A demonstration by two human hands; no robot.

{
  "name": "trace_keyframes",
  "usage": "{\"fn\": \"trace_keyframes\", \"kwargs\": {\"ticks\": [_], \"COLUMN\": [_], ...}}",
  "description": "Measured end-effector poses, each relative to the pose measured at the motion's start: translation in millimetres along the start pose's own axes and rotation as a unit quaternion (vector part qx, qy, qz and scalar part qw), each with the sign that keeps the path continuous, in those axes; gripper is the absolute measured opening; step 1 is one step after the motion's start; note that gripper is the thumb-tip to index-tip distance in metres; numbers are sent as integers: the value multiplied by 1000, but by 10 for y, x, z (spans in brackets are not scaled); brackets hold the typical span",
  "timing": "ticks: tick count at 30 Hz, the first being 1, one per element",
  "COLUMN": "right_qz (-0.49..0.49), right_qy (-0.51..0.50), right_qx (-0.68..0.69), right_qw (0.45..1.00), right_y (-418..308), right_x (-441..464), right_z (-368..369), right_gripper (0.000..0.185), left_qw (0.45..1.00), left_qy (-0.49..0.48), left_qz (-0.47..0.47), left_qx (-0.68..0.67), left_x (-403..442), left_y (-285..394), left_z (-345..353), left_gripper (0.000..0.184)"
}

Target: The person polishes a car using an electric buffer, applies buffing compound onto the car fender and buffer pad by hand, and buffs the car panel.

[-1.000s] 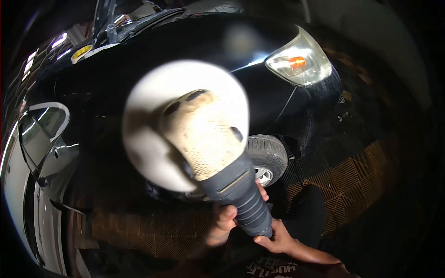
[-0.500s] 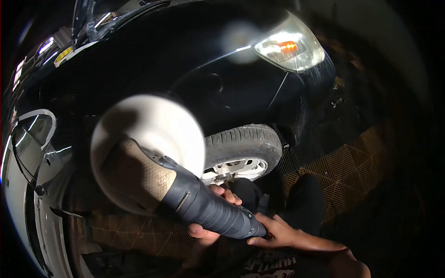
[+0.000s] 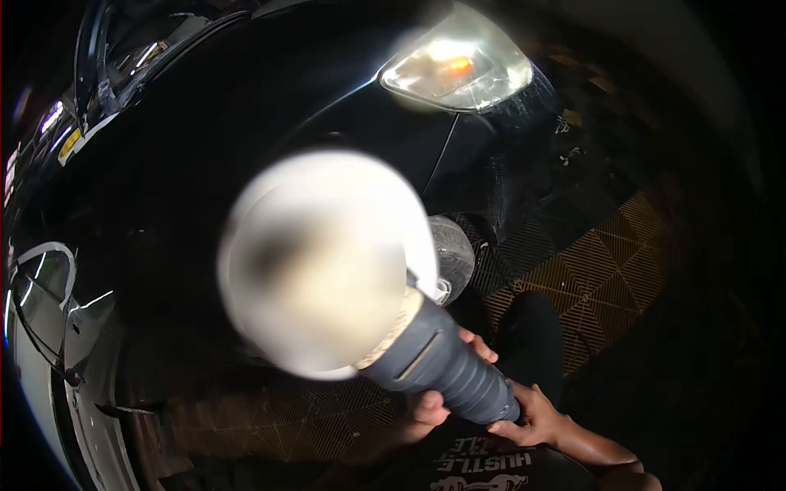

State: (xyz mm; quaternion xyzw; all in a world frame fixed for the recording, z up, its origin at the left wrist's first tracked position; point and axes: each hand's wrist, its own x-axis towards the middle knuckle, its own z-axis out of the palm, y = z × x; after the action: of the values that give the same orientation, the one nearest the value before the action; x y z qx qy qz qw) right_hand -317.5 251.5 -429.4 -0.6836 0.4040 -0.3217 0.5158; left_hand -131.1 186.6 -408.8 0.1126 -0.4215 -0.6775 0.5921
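Observation:
A polisher (image 3: 446, 360) with a dark ribbed body and a light mesh-like band stretches across the middle of the view. At its far end is a broad round white pad (image 3: 417, 209), blurred and close to the camera. From below, my left hand (image 3: 430, 407) wraps round the body, thumb on one side and fingertips on the other. Gripping the narrow tail end is my right hand (image 3: 536, 419). Behind the pad lies a dark car's front fender (image 3: 327, 131); whether the pad touches it I cannot tell.
A lit headlight (image 3: 463, 69) marks the car's front corner. Part of the front wheel (image 3: 452, 254) shows beside the pad. A side mirror (image 3: 49, 286) stands out at the left. Brown and dark grated floor tiles (image 3: 606, 270) lie to the right.
The polisher and both hands have shifted right in view, and its pad now covers most of the wheel. The car has slid left and slightly up in the picture.

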Motion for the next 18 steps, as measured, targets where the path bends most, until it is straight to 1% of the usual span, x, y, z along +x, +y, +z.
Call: {"fn": "trace_keyframes", "kwargs": {"ticks": [2,3,4,5,6,8,9,11,12,13,14,16,17,18], "right_qz": [7,21,35,92,93,25,59,48,38,24,34,57,59,5], "right_qy": [28,42,57,64,66,168,153,143,134,162,145,52,34,43], "right_qx": [18,35,51,91,90,78,142,138,135,137,137,132,103,42], "right_qw": [999,998,996,989,989,982,976,979,981,977,979,988,992,998], "right_y": [80,199,242,157,192,196,90,174,210,117,97,247,241,291], "right_x": [-105,-184,-221,-264,-285,-275,-317,-338,-337,-308,-276,-224,-169,-102], "right_z": [-23,-17,-17,-56,-36,-9,-68,-54,-58,-18,-15,29,59,117], "right_gripper": [64,66,69,71,71,67,62,60,57,58,59,61,62,64], "left_qw": [998,996,996,995,992,987,986,984,991,992,991,995,996,998], "left_qy": [15,5,16,1,-14,11,10,8,32,45,58,14,2,16], "left_qz": [-58,-78,-80,-102,-123,-131,-133,-131,-123,-119,-115,-90,-85,-67], "left_qx": [-19,-39,-20,0,20,88,103,121,39,-1,-41,37,22,3], "left_x": [72,100,174,225,259,328,331,246,85,62,39,129,116,30], "left_y": [-73,-140,-149,-194,-243,-270,-305,-483,-643,-626,-609,-214,-117,-100], "left_z": [94,81,145,122,103,202,192,40,-124,-130,-135,61,20,-48], "left_gripper": [88,83,81,80,79,72,71,70,70,70,70,73,76,78]}}
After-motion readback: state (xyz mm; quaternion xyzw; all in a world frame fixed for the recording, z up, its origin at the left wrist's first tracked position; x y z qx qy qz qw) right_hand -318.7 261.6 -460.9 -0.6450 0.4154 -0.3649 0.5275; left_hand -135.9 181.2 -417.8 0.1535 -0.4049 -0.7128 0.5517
